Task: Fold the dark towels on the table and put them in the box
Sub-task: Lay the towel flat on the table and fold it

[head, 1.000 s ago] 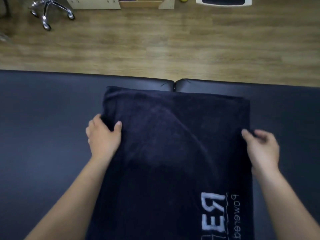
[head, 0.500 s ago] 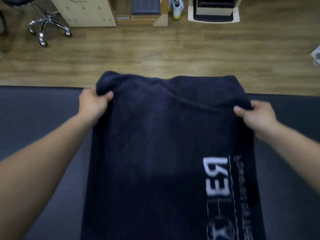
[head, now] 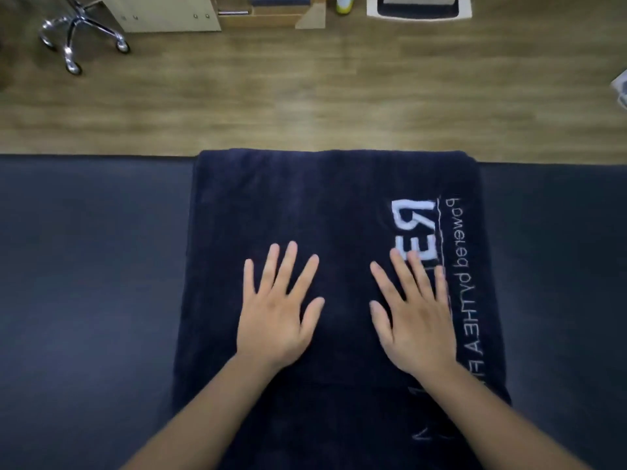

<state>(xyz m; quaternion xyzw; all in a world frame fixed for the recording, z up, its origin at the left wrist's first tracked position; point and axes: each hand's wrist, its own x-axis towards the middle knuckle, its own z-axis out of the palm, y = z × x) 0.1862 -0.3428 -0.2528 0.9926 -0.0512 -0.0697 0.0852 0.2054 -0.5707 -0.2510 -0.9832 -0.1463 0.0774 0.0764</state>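
Navy towel (head: 305, 205), long axis near-to-far

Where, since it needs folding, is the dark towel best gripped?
Probably pinch the dark towel at its two far corners, left hand from the left side, right hand from the right. It lies flat, both corners exposed at the far edge of the table.
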